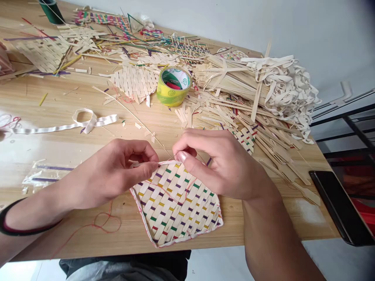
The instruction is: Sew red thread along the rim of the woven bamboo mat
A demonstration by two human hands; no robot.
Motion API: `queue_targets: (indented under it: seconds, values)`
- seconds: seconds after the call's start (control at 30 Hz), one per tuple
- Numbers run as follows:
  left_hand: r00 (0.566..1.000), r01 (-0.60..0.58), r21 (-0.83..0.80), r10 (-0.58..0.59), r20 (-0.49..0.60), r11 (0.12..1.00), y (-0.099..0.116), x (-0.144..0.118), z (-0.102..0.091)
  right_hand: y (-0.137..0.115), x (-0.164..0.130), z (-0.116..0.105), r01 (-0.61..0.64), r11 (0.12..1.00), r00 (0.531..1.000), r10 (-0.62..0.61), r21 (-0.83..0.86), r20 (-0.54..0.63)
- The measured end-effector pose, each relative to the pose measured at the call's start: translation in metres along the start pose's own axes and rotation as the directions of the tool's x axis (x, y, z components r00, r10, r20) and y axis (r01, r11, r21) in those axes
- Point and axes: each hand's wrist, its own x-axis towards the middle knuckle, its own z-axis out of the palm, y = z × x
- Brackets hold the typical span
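Both pinched on white edging strip [168, 162] at far rim of woven mat [178, 203] on tabletop [58, 152]: left hand [117, 171], right hand [216, 164]. Strip's middle possibly hidden. Tape roll [174, 86] logo unreadable.

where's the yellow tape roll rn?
Head view: yellow tape roll sits upper centre on the table, between a pale woven mat and the strip pile.

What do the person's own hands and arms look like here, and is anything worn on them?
Both forearms are bare, no sleeves or gloves. The left hand has a dark band with a reddish edge around its wrist. The right hand shows no ring, watch or band.
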Motion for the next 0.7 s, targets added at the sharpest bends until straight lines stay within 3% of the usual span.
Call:
queue_targets:
  seconds: [0.2,0.7]
  values:
    - [0.998,0.019,0.006,-0.019,0.060,1.000,0.0007,-0.0034,0.0035,0.0001,0.0003,0.0024,0.001,1.000,1.000,0.000,-0.011,0.018]
    - [0.996,0.022,-0.006,-0.021,0.085,1.000,0.0023,-0.0051,0.0048,-0.0020,-0.0004,0.0035,0.011,0.999,0.999,-0.012,0.034,0.046]
